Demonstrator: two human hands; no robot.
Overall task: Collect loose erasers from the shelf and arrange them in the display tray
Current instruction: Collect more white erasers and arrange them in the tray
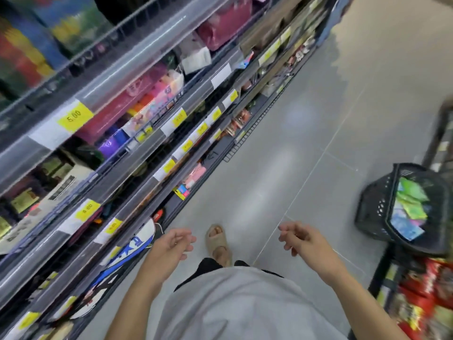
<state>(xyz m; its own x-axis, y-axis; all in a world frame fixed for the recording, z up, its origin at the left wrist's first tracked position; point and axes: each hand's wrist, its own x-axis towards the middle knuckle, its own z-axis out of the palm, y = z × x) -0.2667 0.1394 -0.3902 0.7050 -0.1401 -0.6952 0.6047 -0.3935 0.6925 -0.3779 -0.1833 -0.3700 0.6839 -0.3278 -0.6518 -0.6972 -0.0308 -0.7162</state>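
Note:
I stand in a shop aisle and look down along it. My left hand point(171, 244) hangs in front of me over the floor, fingers loosely apart, holding nothing. My right hand point(297, 238) is level with it to the right, fingers also apart and empty. Tiered shelves point(137, 148) with yellow price labels run along my left, packed with coloured packets and pencil cases. The picture is blurred; I cannot make out any loose erasers or a display tray.
A black mesh basket point(375, 209) with green and blue packets stands on the floor at the right. Behind it is a rack of red packets point(431, 298). My sandalled foot point(218, 241) is on the grey tiled floor point(306, 133). A blue-and-white racket bag point(132, 246) leans at the lowest shelf.

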